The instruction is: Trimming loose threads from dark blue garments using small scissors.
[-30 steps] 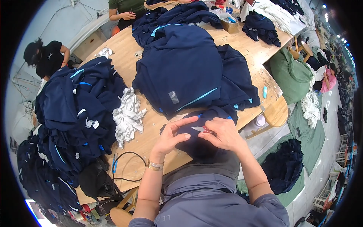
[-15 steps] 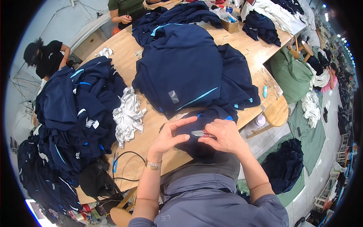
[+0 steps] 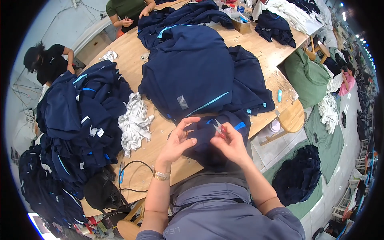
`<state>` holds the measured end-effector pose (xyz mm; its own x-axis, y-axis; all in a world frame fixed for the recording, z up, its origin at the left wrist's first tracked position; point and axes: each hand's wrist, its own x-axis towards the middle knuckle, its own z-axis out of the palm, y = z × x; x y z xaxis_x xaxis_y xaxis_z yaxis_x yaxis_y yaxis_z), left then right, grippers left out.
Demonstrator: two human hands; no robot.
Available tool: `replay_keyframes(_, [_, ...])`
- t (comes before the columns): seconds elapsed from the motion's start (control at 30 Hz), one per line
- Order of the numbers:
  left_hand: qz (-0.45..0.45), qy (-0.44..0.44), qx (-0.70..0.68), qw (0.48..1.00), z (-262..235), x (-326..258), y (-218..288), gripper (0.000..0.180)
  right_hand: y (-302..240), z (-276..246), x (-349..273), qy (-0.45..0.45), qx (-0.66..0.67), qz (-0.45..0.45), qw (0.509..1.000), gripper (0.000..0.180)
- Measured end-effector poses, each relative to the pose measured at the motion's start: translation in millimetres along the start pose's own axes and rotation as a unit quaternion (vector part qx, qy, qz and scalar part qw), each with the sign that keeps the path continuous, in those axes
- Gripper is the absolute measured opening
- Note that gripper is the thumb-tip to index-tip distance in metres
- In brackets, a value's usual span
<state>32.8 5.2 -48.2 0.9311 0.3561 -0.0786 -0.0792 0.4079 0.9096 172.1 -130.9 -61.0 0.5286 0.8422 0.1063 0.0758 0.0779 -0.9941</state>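
Note:
At the table's near edge, a dark navy garment (image 3: 203,151) with bright blue trim hangs partly over my lap. My right hand (image 3: 234,146) is closed around small red-handled thread snips (image 3: 219,129), whose silver blades point up and away from me over the cloth. To its left, my left hand (image 3: 177,143) is open above the same garment, thumb and fingers spread with nothing visible between them. Just beyond both hands lies a large navy garment heap (image 3: 192,68) with light blue tape and a grey patch.
A tall navy garment pile (image 3: 64,108) stands at left, beside white cloth strips (image 3: 137,122). A black cable (image 3: 138,162) loops near my left forearm. At right are a wooden stool (image 3: 291,119) and a green sack (image 3: 306,76). Two people work across the table.
My right hand has tilted the snips from pointing left to pointing up and away. My left hand's fingers have curled slightly. The far person in green has reached a hand onto the cloth.

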Motion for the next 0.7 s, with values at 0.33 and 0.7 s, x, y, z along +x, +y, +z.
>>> replay_keyframes(0.33, [-0.019,0.076,-0.112,0.991,-7.2,-0.8,-24.3,0.034,9.7,12.5,-1.1,0.121,0.065,0.024,0.99,0.013])
replay_keyframes(0.7, [0.007,0.059,-0.115,0.992,-4.2,-2.6,-14.7,0.038,-5.4,-1.8,-17.6,-0.023,-0.249,-0.033,0.968,0.035])
